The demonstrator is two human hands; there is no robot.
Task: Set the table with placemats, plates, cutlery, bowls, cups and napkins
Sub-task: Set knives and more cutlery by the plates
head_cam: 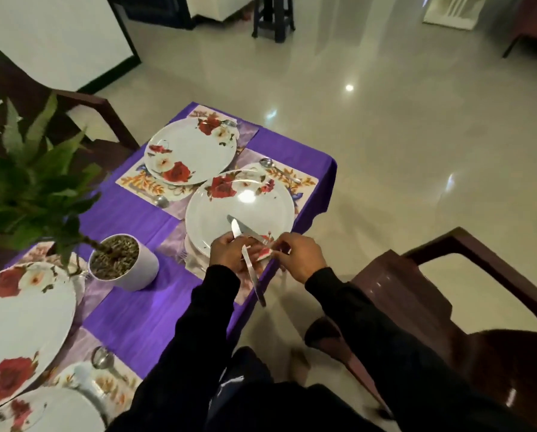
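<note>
Head view shows us standing at the corner of a table under a purple tablecloth [130, 319], both hands over the near edge of the nearest plate [239, 210]. Our left hand [229, 252] is clamped around a bundle of knives [248, 260]; two blades fan out above the fist over the plate, and one long piece hangs down past the table edge. Our right hand [301, 257] is pinched with its fingertips on the handle end of one knife, close beside the left, apparently drawing it from the bundle.

We judge the knives to be stiff, thin and smooth, so they can slide against one another; the grip belongs on the handle, not the blade, and the bundle needs a firm squeeze so the hanging piece does not slip to the floor. The plate looks glossy and breakable, so metal should be laid down beside it gently.

A second plate [190, 149] lies beyond on its placemat [136, 182], with a spoon [268, 165] near the first. A potted plant [123, 263] stands to the left.
</note>
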